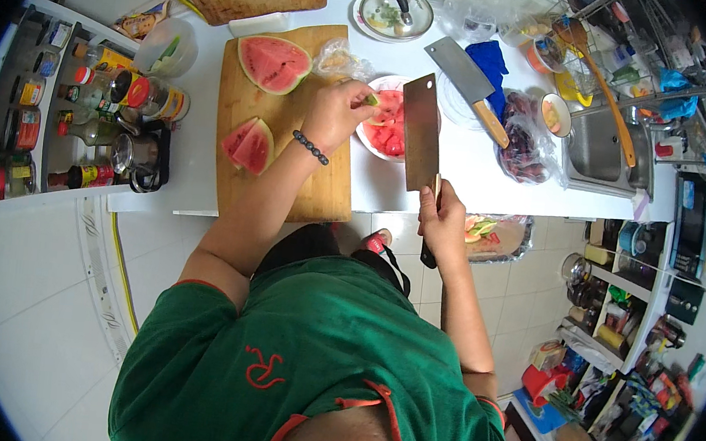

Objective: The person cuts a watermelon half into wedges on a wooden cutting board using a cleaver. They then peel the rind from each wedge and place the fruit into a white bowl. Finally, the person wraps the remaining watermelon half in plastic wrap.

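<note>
My right hand (pixel 444 228) grips the handle of a cleaver (pixel 419 129), its broad blade upright beside a white bowl (pixel 362 139). Red watermelon chunks (pixel 388 137) fill the bowl, partly hidden by the blade. Pinched in the fingers of my left hand (pixel 339 115) is a small piece of watermelon (pixel 372 100) with green rind, held at the bowl's left rim. Below that arm lies a wooden cutting board (pixel 313 195). On it rest a large watermelon piece (pixel 273 64) at the far side and a smaller wedge (pixel 247 146) nearer me.
A second cleaver (pixel 466 77) with a wooden handle lies right of the bowl, near a blue cloth (pixel 488 66). Bagged dark fruit (pixel 520 147) sits before the sink (pixel 594 146). Below the counter, a lined bin (pixel 503 250) holds rinds. Jars (pixel 148 94) crowd the left shelf.
</note>
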Demonstrator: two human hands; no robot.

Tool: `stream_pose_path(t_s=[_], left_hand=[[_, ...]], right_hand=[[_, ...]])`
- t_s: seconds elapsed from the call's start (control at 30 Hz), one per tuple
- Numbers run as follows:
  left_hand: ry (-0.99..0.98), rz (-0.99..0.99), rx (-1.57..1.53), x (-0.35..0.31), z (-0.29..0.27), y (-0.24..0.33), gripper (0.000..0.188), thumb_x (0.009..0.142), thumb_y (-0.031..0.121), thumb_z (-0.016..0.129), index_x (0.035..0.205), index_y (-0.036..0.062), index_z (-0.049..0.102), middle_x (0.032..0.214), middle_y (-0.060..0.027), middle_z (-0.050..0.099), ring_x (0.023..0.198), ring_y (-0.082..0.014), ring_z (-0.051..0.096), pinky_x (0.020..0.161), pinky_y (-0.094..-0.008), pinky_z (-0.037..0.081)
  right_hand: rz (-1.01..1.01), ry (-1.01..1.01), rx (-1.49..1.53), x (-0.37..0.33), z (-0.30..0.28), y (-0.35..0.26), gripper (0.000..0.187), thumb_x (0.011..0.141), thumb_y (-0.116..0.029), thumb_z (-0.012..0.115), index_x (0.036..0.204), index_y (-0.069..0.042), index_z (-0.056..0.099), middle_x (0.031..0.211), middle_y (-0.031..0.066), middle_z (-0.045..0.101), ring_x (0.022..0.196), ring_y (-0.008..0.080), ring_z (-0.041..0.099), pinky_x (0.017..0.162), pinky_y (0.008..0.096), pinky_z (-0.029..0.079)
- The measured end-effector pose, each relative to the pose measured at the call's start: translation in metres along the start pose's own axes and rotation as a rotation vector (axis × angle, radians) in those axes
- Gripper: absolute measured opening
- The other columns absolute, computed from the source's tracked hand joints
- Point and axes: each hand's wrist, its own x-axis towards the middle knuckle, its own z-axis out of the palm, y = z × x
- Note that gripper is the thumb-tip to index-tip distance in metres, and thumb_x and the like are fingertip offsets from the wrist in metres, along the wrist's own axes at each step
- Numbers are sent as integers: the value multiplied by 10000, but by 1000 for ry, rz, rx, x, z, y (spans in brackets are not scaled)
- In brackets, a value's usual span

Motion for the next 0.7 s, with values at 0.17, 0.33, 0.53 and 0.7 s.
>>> stream_pose_path(t_s=[0.17, 0.33, 0.53, 0.7], left_hand=[[-9, -11, -37, 3, 0, -7, 206, 774, 27, 725, 955, -28, 645, 834, -72, 686, 749, -93, 639, 669, -230, 512], [-1, 41, -44, 5, 0, -6, 197, 780, 4, 708, 961, -33, 638, 825, -59, 679, 742, -87, 626, 678, -229, 510], [-8, 33, -68, 10, -2, -9, 205, 780, 13, 714, 965, -35, 639, 825, -62, 679, 757, -90, 626, 684, -229, 510], [-9, 24, -5, 8, -2, -1, 222, 764, 42, 735, 958, -22, 648, 826, -74, 682, 753, -100, 635, 685, -239, 515]], right_hand=[[-23, 38, -53, -3, -13, -24, 193, 923, -176, 550, 961, 13, 543, 595, 199, 557, 507, 330, 562, 510, 385, 440], [-181, 64, -257, -8, -11, -46, 199, 915, -176, 550, 982, 10, 532, 586, 209, 563, 528, 373, 587, 502, 431, 446], [-113, 30, -289, -2, -4, -13, 174, 910, -168, 554, 938, 1, 520, 619, 237, 577, 594, 427, 595, 538, 469, 463], [-216, 82, -221, -15, -11, -53, 169, 910, -147, 554, 994, -5, 515, 635, 229, 586, 605, 416, 607, 537, 450, 470]])
